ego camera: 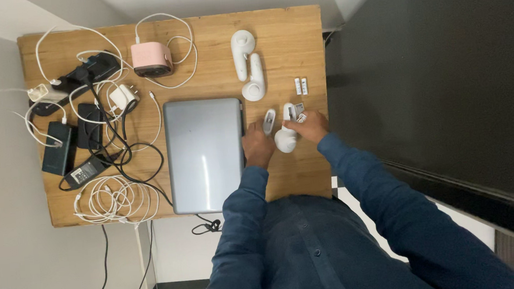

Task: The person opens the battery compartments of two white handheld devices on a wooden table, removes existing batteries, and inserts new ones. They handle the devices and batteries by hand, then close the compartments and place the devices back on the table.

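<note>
A wooden table (284, 30) stands between pale walls (6, 247).

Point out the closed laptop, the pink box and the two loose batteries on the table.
closed laptop (206, 154), head view, middle of the grey lid.
pink box (151, 56), head view, centre of its top face.
two loose batteries (301, 86), head view, between the white pair.

In front of you, right of centre in the frame, a white handheld controller (285, 137) lies on the wooden surface, its battery bay facing up. Its narrow white cover (269, 122) rests just to its left, detached.
</note>
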